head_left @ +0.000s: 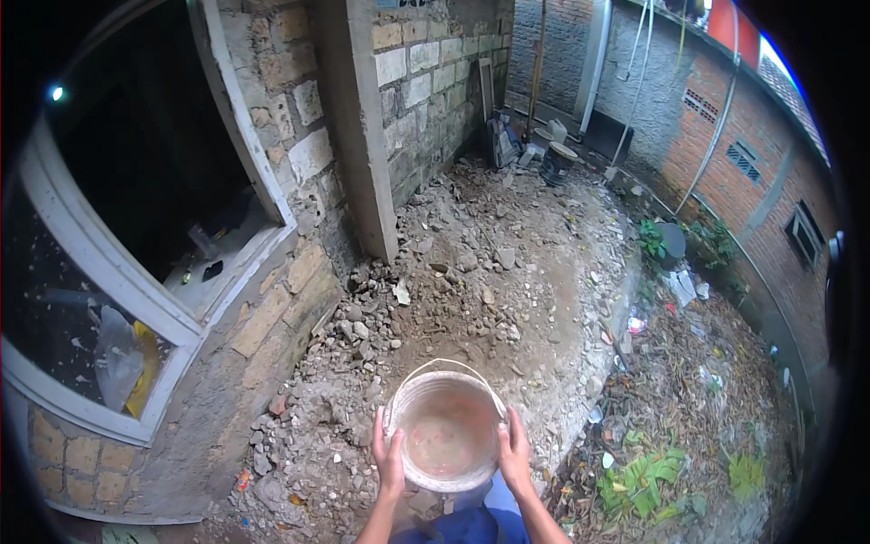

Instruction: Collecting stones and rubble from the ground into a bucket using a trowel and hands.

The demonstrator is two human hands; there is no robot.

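Observation:
Between my two hands is a dusty, pale bucket (446, 433), its mouth tipped up toward me. Its inside looks bare apart from a dirty, reddish-stained bottom. The thin wire handle (448, 362) arches over the far rim. My left hand (389, 451) grips the bucket's left side, thumb near the rim. On the opposite side, my right hand (514, 453) clasps the wall in the same way. Beyond the bucket lies a patch of loose brown soil and rubble (453, 317).
A white-framed window (181, 317) and block wall (417, 91) rise on the left, with a concrete post (362, 136). Buckets, including a dark one (557, 165), stand at the far end. Dry leaves and green plants (643, 480) cover the lower right, beside a brick wall (725, 145).

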